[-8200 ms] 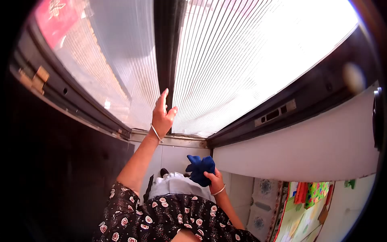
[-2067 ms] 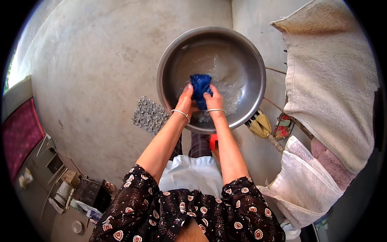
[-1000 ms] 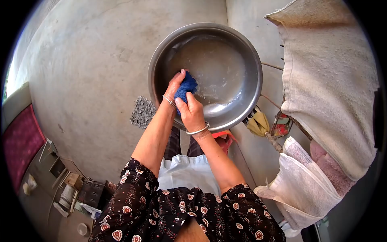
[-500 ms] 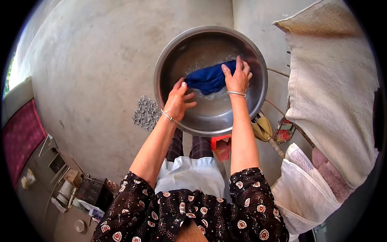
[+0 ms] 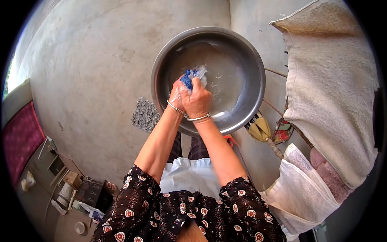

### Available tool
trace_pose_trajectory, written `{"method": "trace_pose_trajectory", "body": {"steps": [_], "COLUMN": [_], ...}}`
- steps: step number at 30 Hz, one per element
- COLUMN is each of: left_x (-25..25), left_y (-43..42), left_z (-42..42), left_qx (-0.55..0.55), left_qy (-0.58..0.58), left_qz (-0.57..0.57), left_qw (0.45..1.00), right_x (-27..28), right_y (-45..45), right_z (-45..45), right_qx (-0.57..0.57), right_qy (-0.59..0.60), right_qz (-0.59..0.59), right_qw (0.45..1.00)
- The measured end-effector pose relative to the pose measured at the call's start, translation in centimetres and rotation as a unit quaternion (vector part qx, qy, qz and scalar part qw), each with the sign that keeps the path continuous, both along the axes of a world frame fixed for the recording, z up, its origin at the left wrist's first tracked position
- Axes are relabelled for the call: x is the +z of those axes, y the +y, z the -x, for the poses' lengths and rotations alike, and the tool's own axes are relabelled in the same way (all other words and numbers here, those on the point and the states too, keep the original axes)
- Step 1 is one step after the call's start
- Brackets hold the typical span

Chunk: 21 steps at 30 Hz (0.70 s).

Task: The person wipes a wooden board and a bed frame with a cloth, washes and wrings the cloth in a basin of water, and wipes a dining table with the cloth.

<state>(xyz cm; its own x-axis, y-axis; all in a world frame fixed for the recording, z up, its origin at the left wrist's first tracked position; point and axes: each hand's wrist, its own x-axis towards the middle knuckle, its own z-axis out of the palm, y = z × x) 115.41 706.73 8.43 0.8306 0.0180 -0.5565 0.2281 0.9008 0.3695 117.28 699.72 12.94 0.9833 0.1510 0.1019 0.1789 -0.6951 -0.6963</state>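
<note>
Bunched between my two hands is a wet blue cloth [image 5: 186, 80], with water splashing white just beyond it. My left hand [image 5: 175, 96] is closed on the cloth from the left side. Pressed against it, my right hand [image 5: 197, 99] grips the cloth from the right, its thumb pointing up. Both hands are over the left part of a wide metal basin [image 5: 242, 109], which holds shallow water. Most of the cloth is hidden by my fingers. Each wrist wears a silvery bangle.
Pale towels [image 5: 330, 72] hang on a rack at the right, with a white cloth [image 5: 302, 193] lower down. A folded umbrella-like yellowish item [image 5: 259, 129] is right of the basin. A rough grey mat [image 5: 146, 115] lies left of it. Boxes [image 5: 93, 192] stand lower left.
My right hand has moved left across the basin to meet my left hand. The blue cloth, spread out in the water before, is now bunched up between both hands.
</note>
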Motion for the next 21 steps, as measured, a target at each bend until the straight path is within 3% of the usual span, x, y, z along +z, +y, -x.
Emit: {"method": "trace_pose_trajectory", "body": {"steps": [1, 4, 6, 7, 11, 12, 13, 15, 17, 18, 19, 21], "left_x": [1.0, 5.0, 4.9, 4.7, 3.8, 2.9, 2.1, 0.8, -1.8, -2.5, -4.5, -1.9], "left_y": [-0.1, -1.3, -1.1, -0.8, 0.4, 0.3, 0.2, -0.3, -0.3, -0.2, 1.1, 1.4], "left_z": [-0.5, -0.8, -0.2, -0.1, 1.1, 1.4, 1.4, 0.9, 0.3, -0.2, 0.0, -1.4], "left_qx": [-0.01, -0.055, -0.055, -0.071, -0.131, -0.141, -0.151, -0.13, -0.085, -0.045, -0.075, -0.081], "left_qy": [0.093, 0.112, 0.098, 0.099, 0.207, 0.222, 0.237, 0.228, 0.171, 0.144, 0.128, 0.122], "left_qz": [-0.001, -0.099, -0.093, -0.09, -0.172, -0.168, -0.163, -0.147, -0.076, -0.063, 0.036, 0.027], "left_qw": [0.996, 0.987, 0.989, 0.988, 0.954, 0.95, 0.946, 0.954, 0.979, 0.986, 0.988, 0.989], "right_x": [-0.5, -1.8, -2.2, -1.8, -5.0, -6.2, -8.6, -9.5, -4.0, -2.1, -0.6, 1.1], "right_y": [-0.3, -2.7, -4.1, -4.6, -8.7, -8.9, -9.2, -8.3, -5.3, -4.2, -3.1, -0.7], "right_z": [-0.9, -4.4, -5.7, -6.5, -7.0, -6.1, -5.0, -2.9, -1.1, -0.1, 1.0, 2.9], "right_qx": [-0.002, -0.019, -0.017, -0.051, -0.129, -0.112, -0.11, -0.04, -0.013, 0.019, 0.05, 0.02], "right_qy": [-0.001, 0.024, 0.013, 0.107, 0.065, 0.081, 0.101, 0.177, 0.282, 0.267, 0.252, 0.175], "right_qz": [0.043, 0.132, 0.146, 0.198, 0.291, 0.253, 0.107, -0.052, -0.149, -0.167, -0.184, -0.155], "right_qw": [0.999, 0.991, 0.989, 0.973, 0.946, 0.958, 0.983, 0.982, 0.948, 0.949, 0.949, 0.972]}}
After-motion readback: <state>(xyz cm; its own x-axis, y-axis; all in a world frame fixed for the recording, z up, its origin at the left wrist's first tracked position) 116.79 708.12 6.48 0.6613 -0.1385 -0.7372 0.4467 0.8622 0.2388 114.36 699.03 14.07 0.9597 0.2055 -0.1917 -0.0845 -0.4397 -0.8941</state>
